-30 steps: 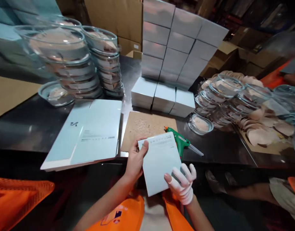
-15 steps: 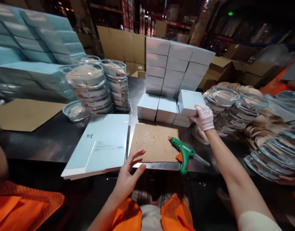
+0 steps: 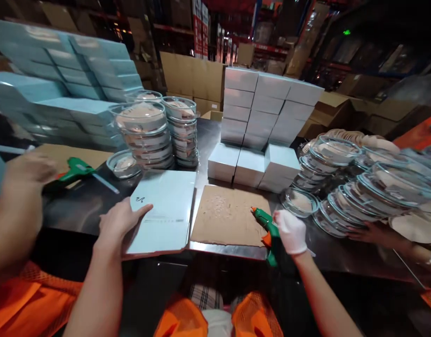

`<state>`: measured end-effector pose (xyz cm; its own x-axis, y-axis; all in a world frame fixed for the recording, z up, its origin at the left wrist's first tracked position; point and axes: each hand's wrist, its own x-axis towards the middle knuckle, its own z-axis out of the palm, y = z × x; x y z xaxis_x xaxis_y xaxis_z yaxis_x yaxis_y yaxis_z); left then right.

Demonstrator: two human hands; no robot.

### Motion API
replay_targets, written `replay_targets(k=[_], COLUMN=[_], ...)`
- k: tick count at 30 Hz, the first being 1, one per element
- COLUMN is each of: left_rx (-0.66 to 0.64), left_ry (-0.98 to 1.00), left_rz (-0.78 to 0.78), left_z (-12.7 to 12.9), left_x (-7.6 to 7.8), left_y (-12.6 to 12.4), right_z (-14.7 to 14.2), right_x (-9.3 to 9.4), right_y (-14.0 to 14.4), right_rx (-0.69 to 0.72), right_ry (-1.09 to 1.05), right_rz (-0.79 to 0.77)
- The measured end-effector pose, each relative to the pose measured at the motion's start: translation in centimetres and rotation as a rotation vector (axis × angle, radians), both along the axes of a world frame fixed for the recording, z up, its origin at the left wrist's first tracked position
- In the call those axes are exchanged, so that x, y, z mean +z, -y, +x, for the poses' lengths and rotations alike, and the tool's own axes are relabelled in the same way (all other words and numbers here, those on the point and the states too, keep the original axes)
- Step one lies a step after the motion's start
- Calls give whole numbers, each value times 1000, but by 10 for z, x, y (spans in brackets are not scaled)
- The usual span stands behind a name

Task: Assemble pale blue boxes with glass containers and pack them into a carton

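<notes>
Right hand (image 3: 289,230), in a white glove, closing on the green glue gun (image 3: 267,228); fingers clenched round the grip, nozzle tipped orange and pointing up and left over the near corner of the brown cardboard mat (image 3: 230,214). Mat speckled with dried glue spots, evidently lying there to be catching drips and sparing the dark surface (image 3: 78,206).

Left hand (image 3: 119,224), bare, resting flat on the top sheet of the stack of flat pale blue carton blanks (image 3: 166,210); fingers released and spread, thumb reaching toward the small black mark, pressing rather than gripping. Stack lying just left of the mat, near edge overhanging the surface slightly, within easy reach of both hands.

Glue gun: green plastic body, orange trigger part showing below the glove, handle mostly hidden in the palm, lower end hanging past the surface edge.

Standing behind the mat: made-up pale boxes (image 3: 236,161) in a row, more piled high behind. Stacked glass dishes (image 3: 145,133) to the left, further glass dishes (image 3: 336,154) to the right. A co-worker's hand (image 3: 24,171) at far left beside a second green glue gun (image 3: 76,169); another co-worker's hand (image 3: 371,232) at right among the dishes.
</notes>
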<state>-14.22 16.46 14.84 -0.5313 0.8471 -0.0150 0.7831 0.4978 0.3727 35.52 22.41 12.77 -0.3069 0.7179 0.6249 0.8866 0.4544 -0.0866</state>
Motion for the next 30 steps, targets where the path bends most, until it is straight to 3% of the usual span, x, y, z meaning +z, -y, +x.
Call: replay_targets(k=[2,4,6,7,9,11,13,16,19,22,24,27,30], left_rx=[9,153,254,210,-115,-451,-600,-622,-624,-679,-777,-856,-850], left_ry=[-14,-82,-131,-130,2,185,303,360,365,351,342,350,399], left_rz=[30,197,450,595,757,728,672,681,673,683,682,679,597], left_z=[3,19,48,65,99,129,148,153,143,135,130,122,117], left_x=[3,11,21,24,24,11,-11,-48,-70,-70,-64,-59,-69], left_y=[6,26,49,60,76,86,91,100,113,122,124,121,116], right_z=[-15,-27,-38,-44,-54,-64,-70,-72,-70,-67,-65,-57,-52], right_x=[-27,-41,-38,-30,-10,10,24,29,23,15,14,13,3], right_y=[51,89,112,118,122,120,115,107,104,104,104,103,105], right_rx=[93,183,245,259,256,226,191,217,335,401,449,537,607], right_ry=[-11,-67,-145,-187,-273,-345,-405,-436,-383,-323,-320,-404,-573], right_rz=[-15,-16,-26,-21,47,128,112,-64,-191,-256,-386,-785,-1189])
